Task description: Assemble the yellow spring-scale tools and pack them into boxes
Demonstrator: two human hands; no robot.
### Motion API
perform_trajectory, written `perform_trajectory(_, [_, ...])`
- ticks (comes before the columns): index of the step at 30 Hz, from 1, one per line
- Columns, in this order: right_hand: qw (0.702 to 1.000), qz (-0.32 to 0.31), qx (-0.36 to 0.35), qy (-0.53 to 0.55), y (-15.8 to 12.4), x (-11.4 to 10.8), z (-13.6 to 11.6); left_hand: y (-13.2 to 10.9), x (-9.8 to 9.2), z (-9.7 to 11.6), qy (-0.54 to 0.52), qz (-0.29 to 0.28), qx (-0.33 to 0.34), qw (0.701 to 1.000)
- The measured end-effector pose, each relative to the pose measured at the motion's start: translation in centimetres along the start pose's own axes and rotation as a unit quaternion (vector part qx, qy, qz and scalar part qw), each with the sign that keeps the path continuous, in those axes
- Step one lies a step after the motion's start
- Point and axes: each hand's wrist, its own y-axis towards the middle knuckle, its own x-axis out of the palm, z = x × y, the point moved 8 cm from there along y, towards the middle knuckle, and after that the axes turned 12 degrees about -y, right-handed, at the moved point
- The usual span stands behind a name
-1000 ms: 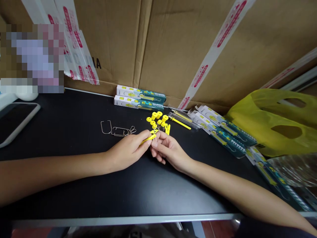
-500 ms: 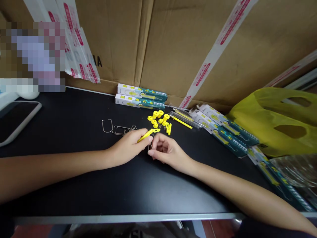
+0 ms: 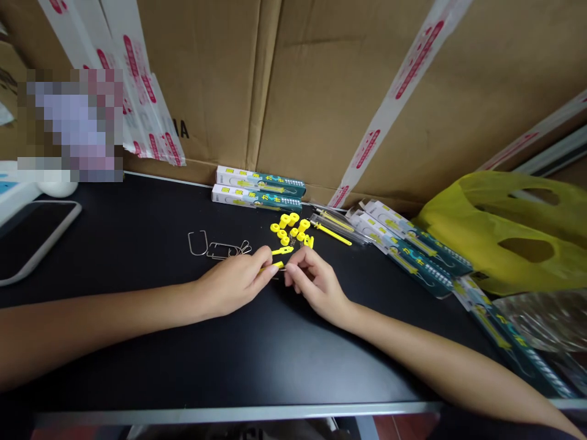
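Observation:
My left hand point(image 3: 238, 278) is closed on yellow plastic rods. A flat-tipped yellow rod point(image 3: 282, 250) sticks out past its fingers, and a second yellow end point(image 3: 277, 265) shows by the thumb. My right hand point(image 3: 316, 278), fingertips pinched, holds a thin metal wire point(image 3: 284, 269) against that second end; most of the wire is hidden. Just beyond the hands lie several yellow caps point(image 3: 303, 226) and small springs point(image 3: 292, 241). Bent wire hooks point(image 3: 223, 250) rest on the black table left of them, beside a separate open wire loop point(image 3: 198, 242).
Printed boxes point(image 3: 257, 198) lie against the cardboard point(image 3: 206, 85), with more boxes point(image 3: 403, 256) to the right. Clear-wrapped yellow rods point(image 3: 332, 232) lie between them. A yellow plastic bag point(image 3: 499, 226) is at right, a phone point(image 3: 36, 238) at left.
The yellow rod's end has turned toward my right hand, and a second yellow tip shows. The wire, previously hanging between my hands, now meets the yellow end. The view has tilted slightly.

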Motion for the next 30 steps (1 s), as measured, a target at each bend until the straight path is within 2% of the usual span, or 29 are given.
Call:
perform_trajectory(4, [0.996, -0.026, 0.034, 0.072, 0.4, 0.6, 0.9, 0.1, 0.4, 0.3, -0.057, -0.050, 0.009, 0.997])
perform_trajectory(8, [0.996, -0.037, 0.036, 0.075, 0.6, 0.7, 1.2, 0.2, 1.3, -0.1, -0.165, -0.124, -0.047, 0.977])
perform_trajectory(10, [0.994, -0.063, 0.038, 0.085, 0.7, 0.8, 1.3, 0.1, 1.5, -0.2, -0.185, -0.147, -0.063, 0.970])
perform_trajectory(15, [0.982, -0.167, 0.030, 0.082, 0.9, 1.6, 1.1, 0.0, 1.5, -0.3, -0.171, -0.149, -0.069, 0.971])
perform_trajectory(17, [0.981, -0.186, 0.017, 0.059, 0.9, 1.7, 0.9, 0.0, 1.4, -0.3, -0.156, -0.145, -0.067, 0.975])
perform_trajectory(22, [0.990, -0.132, -0.003, 0.045, 1.2, 0.8, 0.8, -0.1, 1.5, -0.5, -0.147, -0.158, -0.071, 0.974])
perform_trajectory(30, [0.994, -0.099, -0.003, 0.040, 1.2, 0.8, 1.1, -0.2, 1.6, -0.2, -0.133, -0.150, -0.077, 0.977])
